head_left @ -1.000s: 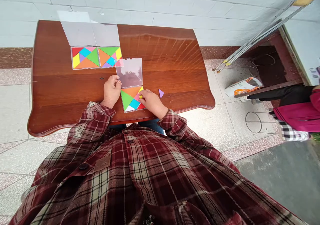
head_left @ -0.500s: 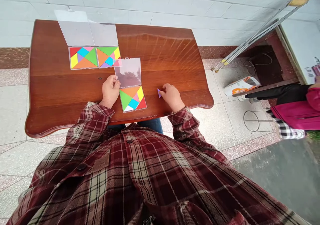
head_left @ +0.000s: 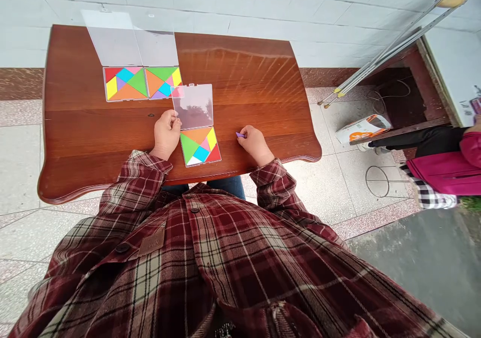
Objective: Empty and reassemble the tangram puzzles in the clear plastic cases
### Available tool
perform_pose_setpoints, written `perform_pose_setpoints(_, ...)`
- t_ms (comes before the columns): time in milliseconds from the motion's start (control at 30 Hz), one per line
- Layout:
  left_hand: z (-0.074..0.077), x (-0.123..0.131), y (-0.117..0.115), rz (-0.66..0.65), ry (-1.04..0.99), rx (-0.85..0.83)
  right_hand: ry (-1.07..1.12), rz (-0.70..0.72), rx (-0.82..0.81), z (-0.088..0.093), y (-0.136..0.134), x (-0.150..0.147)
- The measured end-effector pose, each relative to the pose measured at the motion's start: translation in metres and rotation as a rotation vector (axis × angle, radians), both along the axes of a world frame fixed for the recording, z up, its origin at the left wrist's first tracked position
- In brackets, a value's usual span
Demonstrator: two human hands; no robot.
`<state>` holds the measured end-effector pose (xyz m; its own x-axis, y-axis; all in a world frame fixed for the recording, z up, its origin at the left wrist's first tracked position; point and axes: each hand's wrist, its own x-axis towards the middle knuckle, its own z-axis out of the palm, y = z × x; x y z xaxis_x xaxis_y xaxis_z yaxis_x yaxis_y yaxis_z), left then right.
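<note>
The small purple tangram triangle [head_left: 239,135] sits just off the right hand's fingertips [head_left: 243,135], well to the right of the near case and close to the table's near edge. It looks thin, flat and stiff, and it should weigh next to nothing. (Foam or plastic, too small to tell.) On polished wood a piece this thin is likely to skate, so the surest hold is a pinch across its two short edges rather than a press from above. The right hand [head_left: 255,145] is curled, with its thumb and forefinger closed on the triangle's wide end and its tip poking out to the left. The left hand [head_left: 167,135] pinches the lower corner of a clear plastic lid [head_left: 193,106], which looks light and rigid but thin enough to crack if bent hard at the hinge. That lid joins the near tangram case [head_left: 200,146], whose tray is packed with orange, green, cyan, pink, yellow and red pieces. Two more filled cases [head_left: 126,83] lie at the far side of the reddish wooden table [head_left: 240,72], their lids spread open. Plaid flannel sleeves [head_left: 272,177] run to both wrists, and a co-worker's magenta jacket [head_left: 443,175] shows at the right.
</note>
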<state>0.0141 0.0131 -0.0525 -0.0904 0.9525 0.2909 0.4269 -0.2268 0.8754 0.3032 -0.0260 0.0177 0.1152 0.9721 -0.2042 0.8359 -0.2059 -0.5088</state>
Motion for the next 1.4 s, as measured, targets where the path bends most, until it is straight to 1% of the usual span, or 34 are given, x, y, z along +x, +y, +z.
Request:
perform_pose_setpoints(67,-0.002,0.0,0.001,-0.003,-0.005,0.003,0.03,0.026,0.026,0.004,-0.004,-0.004)
perform_pose_setpoints(133,-0.002,0.0,0.001,-0.006,-0.015,0.005,0.063,0.089,0.081,0.009,-0.009,-0.01)
perform_pose_setpoints(200,-0.002,0.0,0.001,-0.011,-0.026,0.008,0.102,0.202,0.133,0.015,-0.014,-0.019)
perform_pose_setpoints(267,-0.001,0.0,0.0,-0.015,-0.032,0.01,0.137,0.338,0.152,0.02,-0.02,-0.033)
perform_pose_setpoints(367,0.0,0.0,-0.001,-0.024,-0.029,0.008,0.165,0.525,0.107,0.024,-0.03,-0.059)
perform_pose_setpoints(433,0.0,0.0,-0.001,-0.031,-0.024,0.005,0.147,0.62,0.06,0.027,-0.037,-0.076)
perform_pose_setpoints(567,0.002,0.002,-0.001,-0.021,-0.006,-0.023,0.015,0.727,-0.015,0.034,-0.047,-0.096)
perform_pose_setpoints(733,0.005,0.004,-0.002,0.003,0.002,-0.042,-0.148,0.809,-0.054,0.044,-0.049,-0.103)
perform_pose_setpoints(867,0.007,0.005,-0.003,-0.001,-0.007,-0.044,-0.195,0.857,-0.07,0.039,-0.045,-0.107)
perform_pose_setpoints(1000,0.008,0.005,-0.003,0.014,0.008,-0.068,-0.177,0.836,-0.065,0.027,-0.042,-0.111)
perform_pose_setpoints(1100,0.008,0.005,-0.003,0.016,0.01,-0.065,-0.131,0.805,-0.039,0.022,-0.04,-0.109)
perform_pose_setpoints(1167,0.007,0.005,-0.002,0.011,0.005,-0.064,-0.117,0.772,-0.028,0.024,-0.038,-0.106)
perform_pose_setpoints(1267,0.005,0.005,-0.002,0.009,0.002,-0.065,-0.135,0.735,-0.035,0.03,-0.038,-0.102)
perform_pose_setpoints(1400,0.005,0.005,-0.002,0.013,0.001,-0.058,-0.159,0.756,-0.068,0.039,-0.043,-0.103)
